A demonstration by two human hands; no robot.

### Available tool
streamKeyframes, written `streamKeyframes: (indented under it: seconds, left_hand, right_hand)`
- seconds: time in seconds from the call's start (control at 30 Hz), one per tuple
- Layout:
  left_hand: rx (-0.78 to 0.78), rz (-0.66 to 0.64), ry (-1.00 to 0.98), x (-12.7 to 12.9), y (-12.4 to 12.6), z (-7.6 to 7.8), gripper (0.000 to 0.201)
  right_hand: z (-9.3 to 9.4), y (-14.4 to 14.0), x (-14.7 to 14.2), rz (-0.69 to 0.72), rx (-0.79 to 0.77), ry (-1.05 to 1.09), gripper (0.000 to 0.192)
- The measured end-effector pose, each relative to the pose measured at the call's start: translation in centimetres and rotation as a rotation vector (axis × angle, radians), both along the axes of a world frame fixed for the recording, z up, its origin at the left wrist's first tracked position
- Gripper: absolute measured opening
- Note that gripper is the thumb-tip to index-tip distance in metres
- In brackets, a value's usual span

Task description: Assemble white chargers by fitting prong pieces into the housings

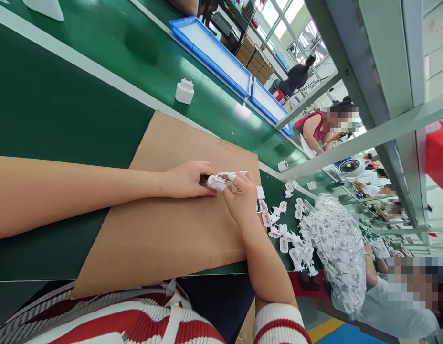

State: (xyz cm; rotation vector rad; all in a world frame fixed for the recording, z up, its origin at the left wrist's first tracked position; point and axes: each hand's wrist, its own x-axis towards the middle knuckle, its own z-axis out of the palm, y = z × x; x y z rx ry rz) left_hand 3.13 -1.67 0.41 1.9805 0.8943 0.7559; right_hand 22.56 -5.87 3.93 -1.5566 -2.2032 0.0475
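Taking the flat brown cardboard sheet [171,229] on the green conveyor belt [64,110] as the landmark, the left hand [187,179] reaches in from its left edge and lies over its upper middle, fingers curled and pinching one end of a small white plastic plug part [217,181]. The right hand [243,198] comes up from the sheet's near edge and meets it there, thumb and forefinger closed on the other end of the same piece, so both hands are pressed together around it just above the cardboard; whether it is being joined or pulled apart cannot be told. Beyond the sheet's far edge, on the belt, stands one finished-looking white two-pin charger [184,90], with long blue plastic trays [210,50] farther off. Just off the sheet's right edge lies a scatter of loose white plug parts [286,234], and beside them a clear bag heaped with more white parts [339,248]. Judging by that heap against the single piece in hand, most of the work looks left to do.
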Motion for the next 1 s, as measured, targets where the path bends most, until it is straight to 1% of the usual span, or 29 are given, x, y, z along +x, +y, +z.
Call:
streamKeyframes:
  seconds: [0.13,0.2,0.3,0.37,0.43,0.5,0.53,0.6,0.67,0.73,0.8,0.83,0.9,0.97,1.0]
  left_hand:
    - [-0.035,0.027,0.005,0.1,-0.1,0.1,0.038]
    - [-0.038,0.025,0.003,0.1,-0.1,0.1,0.038]
    - [-0.022,0.013,-0.002,0.1,-0.2,0.0,0.037]
    - [-0.001,0.019,-0.007,0.1,-0.2,-0.1,0.038]
    - [0.028,0.022,0.007,0.1,-0.3,-0.4,0.04]
    - [0.089,0.032,0.032,0.2,-0.6,-0.9,0.042]
    - [0.135,0.047,0.048,0.2,-0.8,-1.2,0.046]
    - [0.257,0.088,0.095,0.4,-1.2,-1.8,0.061]
    - [0.4,0.107,0.181,0.6,-1.4,-2.2,0.068]
    - [0.52,0.09,0.281,0.6,-1.5,-2.3,0.071]
    - [0.58,0.082,0.337,0.5,-1.4,-2.2,0.075]
    - [0.581,0.085,0.339,0.5,-1.4,-2.1,0.076]
    - [0.537,0.093,0.295,0.4,-1.3,-1.8,0.072]
    - [0.448,0.074,0.215,0.3,-1.3,-1.4,0.063]
    - [0.394,0.054,0.18,0.2,-1.3,-1.2,0.059]
  right_hand:
    - [0.0,0.3,0.1,0.035,0.037,-0.062,0.02]
    - [0.5,0.4,0.0,0.038,0.009,-0.096,0.016]
    - [1.6,0.7,-0.4,0.034,-0.067,-0.141,0.012]
    - [2.2,0.7,-0.7,0.026,-0.101,-0.157,0.011]
    - [2.3,0.7,-0.8,0.016,-0.11,-0.165,0.012]
    - [1.9,0.6,-0.8,-0.008,-0.087,-0.168,0.01]
    - [1.5,0.5,-0.8,-0.022,-0.067,-0.164,0.011]
    - [0.6,0.4,-0.6,-0.044,-0.025,-0.147,0.016]
    - [-0.2,0.2,-0.4,-0.049,0.005,-0.122,0.023]
    - [-0.6,0.2,-0.3,-0.038,0.022,-0.097,0.025]
    - [-0.8,0.2,-0.3,-0.023,0.02,-0.073,0.023]
    - [-0.9,0.2,-0.3,-0.02,0.01,-0.065,0.02]
    - [-1.0,0.2,-0.5,-0.026,-0.021,-0.061,0.015]
    - [-1.0,0.2,-0.4,-0.016,-0.056,-0.056,0.004]
    - [-0.8,0.2,-0.2,-0.001,-0.069,-0.045,0.007]
